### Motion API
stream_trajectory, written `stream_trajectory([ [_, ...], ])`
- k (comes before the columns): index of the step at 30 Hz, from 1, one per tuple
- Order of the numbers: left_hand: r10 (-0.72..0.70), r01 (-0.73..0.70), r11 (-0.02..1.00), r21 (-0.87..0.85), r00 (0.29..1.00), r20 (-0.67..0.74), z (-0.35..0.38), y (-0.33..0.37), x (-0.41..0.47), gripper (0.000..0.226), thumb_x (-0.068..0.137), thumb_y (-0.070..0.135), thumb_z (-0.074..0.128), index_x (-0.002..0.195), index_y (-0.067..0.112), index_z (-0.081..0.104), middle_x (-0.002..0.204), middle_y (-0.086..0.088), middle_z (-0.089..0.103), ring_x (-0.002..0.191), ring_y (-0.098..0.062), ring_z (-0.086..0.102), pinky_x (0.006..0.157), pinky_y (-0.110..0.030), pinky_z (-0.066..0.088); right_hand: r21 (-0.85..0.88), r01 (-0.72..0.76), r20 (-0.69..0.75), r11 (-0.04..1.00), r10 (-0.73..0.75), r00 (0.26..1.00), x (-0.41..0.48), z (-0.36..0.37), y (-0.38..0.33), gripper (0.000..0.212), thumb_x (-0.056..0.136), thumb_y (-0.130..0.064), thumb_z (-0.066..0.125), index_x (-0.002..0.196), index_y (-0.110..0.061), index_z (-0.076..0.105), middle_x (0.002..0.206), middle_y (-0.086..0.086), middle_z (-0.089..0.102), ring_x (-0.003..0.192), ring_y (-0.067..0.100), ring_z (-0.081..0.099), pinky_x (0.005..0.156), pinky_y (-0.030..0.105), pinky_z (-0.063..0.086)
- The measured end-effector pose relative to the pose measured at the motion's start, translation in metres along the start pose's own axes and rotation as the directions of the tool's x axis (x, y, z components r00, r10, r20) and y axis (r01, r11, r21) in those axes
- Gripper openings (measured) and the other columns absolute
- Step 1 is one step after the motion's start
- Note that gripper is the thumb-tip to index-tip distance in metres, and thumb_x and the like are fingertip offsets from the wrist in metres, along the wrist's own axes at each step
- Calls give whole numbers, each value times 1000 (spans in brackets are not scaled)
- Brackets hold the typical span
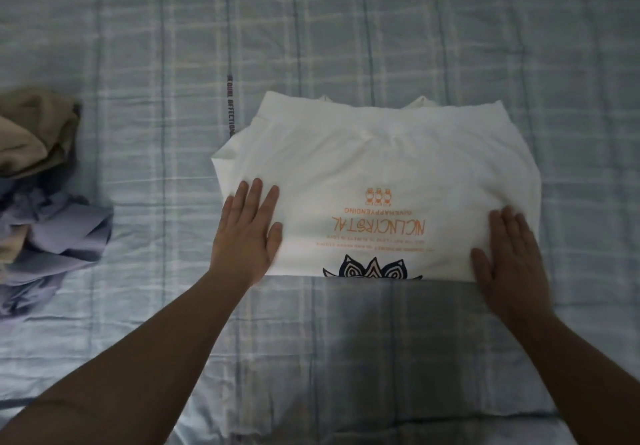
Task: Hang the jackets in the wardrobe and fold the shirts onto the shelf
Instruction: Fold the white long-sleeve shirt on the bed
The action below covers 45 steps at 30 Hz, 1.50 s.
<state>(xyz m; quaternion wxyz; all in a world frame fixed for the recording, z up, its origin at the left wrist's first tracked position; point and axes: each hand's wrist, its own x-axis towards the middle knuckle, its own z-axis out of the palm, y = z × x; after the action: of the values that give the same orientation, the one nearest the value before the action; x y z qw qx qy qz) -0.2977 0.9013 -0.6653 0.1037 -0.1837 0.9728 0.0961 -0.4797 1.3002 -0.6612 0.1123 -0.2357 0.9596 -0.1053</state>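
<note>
A white shirt point(377, 167) with orange lettering and a dark flower print lies folded on the bed, its fold line along the near edge. My left hand point(247, 233) rests flat on the shirt's near left corner, fingers spread. Flat on the near right corner lies my right hand point(509, 254). Neither hand grips the cloth.
The bed is covered by a pale blue checked sheet point(346, 28). A heap of crumpled clothes lies at the left edge: a tan garment point(38, 132) on top and a lavender garment point(55, 236) below it.
</note>
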Motion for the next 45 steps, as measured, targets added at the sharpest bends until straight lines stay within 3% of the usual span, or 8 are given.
stream_trajectory([
  [10, 274, -275, 953, -128, 961, -30, -51, 87, 38, 57, 102, 39, 26, 153, 14, 34, 160, -11, 29, 151, -31, 16, 121, -51, 19, 355, -210, -216, 911, 298, 930, 8, -45, -43, 53, 91, -23, 44, 141, -5, 48, 148, 15, 46, 141, 30, 35, 119, 36, 22],
  [16, 526, -520, 840, -155, 851, -5, -48, 197, 110, 56, 93, 20, 37, 147, 9, 44, 151, -13, 45, 145, -36, 31, 117, -47, 31, 631, -488, -128, 604, 701, 702, -3, -48, -34, 55, 79, -16, 52, 133, -6, 55, 131, 17, 57, 122, 34, 50, 108, 38, 35],
  [20, 635, -628, 756, -183, 772, -28, -47, 267, 154, 51, 85, 1, 54, 135, 11, 59, 140, -12, 56, 124, -37, 53, 100, -44, 44, 593, -578, 11, 561, 712, 702, -7, -44, -21, 55, 83, -16, 63, 136, -5, 51, 129, 18, 58, 119, 37, 53, 105, 47, 42],
  [24, 680, -653, 723, -224, 730, 68, -47, 321, 204, 49, 88, 3, 52, 135, 16, 59, 141, -7, 55, 121, -31, 53, 106, -42, 40, 574, -621, 90, 533, 713, 695, -13, -39, -4, 46, 83, -18, 70, 126, -10, 57, 117, 11, 64, 109, 33, 58, 96, 49, 47],
  [30, 670, -653, 732, -193, 639, 378, -45, 365, 245, 45, 90, 7, 53, 131, 22, 62, 134, -3, 61, 123, -24, 52, 107, -32, 38, 578, -704, 257, 412, 728, 636, -14, -41, 13, 23, 88, -22, 67, 108, -13, 61, 102, 8, 67, 100, 30, 62, 78, 29, 41],
  [35, 652, -650, 738, -182, 616, 443, -40, 368, 251, 44, 89, 6, 54, 130, 19, 63, 131, -5, 61, 122, -26, 53, 103, -28, 35, 501, -745, 334, 441, 695, 637, -16, -44, 10, 38, 88, -37, 64, 120, -18, 57, 115, 6, 66, 111, 29, 61, 91, 35, 48],
  [40, 716, -716, 686, -130, 634, 292, -31, 349, 240, 27, 92, 16, 54, 116, 16, 66, 114, -10, 62, 107, -33, 55, 97, -44, 42, 523, -746, 412, 412, 644, 645, -13, -50, 5, 24, 85, -30, 63, 105, -16, 65, 89, -1, 64, 91, 26, 63, 77, 31, 47],
  [45, 728, -705, 664, -249, 685, 3, -56, 308, 222, 24, 80, 14, 52, 101, 14, 64, 96, 6, 57, 87, -16, 55, 81, -30, 41, 660, -643, 277, 390, 669, 690, -18, -69, -31, 11, 82, -27, 62, 86, -18, 56, 81, 0, 61, 76, 20, 61, 71, 37, 51],
])
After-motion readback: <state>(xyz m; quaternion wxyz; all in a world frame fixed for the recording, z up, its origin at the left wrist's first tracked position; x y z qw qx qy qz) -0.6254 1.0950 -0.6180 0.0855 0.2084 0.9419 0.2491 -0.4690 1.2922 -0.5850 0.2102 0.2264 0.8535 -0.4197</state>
